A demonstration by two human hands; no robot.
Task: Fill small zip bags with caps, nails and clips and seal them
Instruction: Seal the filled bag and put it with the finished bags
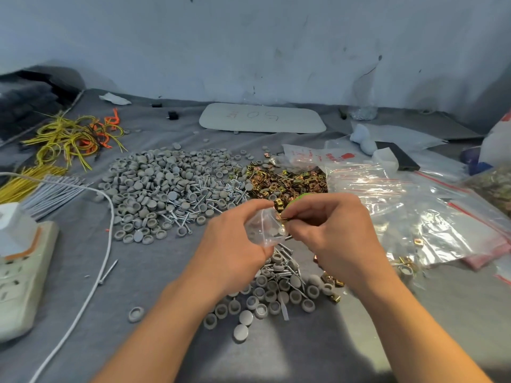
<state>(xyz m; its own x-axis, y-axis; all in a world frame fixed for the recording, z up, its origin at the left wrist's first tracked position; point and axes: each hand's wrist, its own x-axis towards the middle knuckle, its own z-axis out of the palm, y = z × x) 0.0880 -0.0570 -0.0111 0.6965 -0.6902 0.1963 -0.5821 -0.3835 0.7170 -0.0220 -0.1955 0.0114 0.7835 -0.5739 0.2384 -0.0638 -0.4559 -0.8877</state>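
A grey cloth covers the table [154, 272], which backs onto a scuffed, pale wall [249, 37]. Across the middle lie the loose stocks: a broad heap of grey caps [154, 183], nails [190, 208] scattered along its near edge, and a pile of brass-coloured clips [287, 181] just beside them on the right. The left hand [235, 244] holds the small zip bag [265, 228] above the table in front of the piles, its fingers curled round the bag's upper part and keeping the mouth open. The right hand [331, 228] has its fingertips pressed together, pinching a few clips right at that mouth. A cap or two shows through the plastic, so this looks like the clip-loading step, late in filling this bag. Next, the clips need to drop clear inside, and then the strip must be pinched flat along its length with nothing caught in it. Empty zip bags [401, 205] with red seal lines lie stacked to the right. A white board [262, 117] by the wall bears faint handwriting, seemingly "50" seen upside down. A printed bag [312, 156] carries red lettering too small to read.
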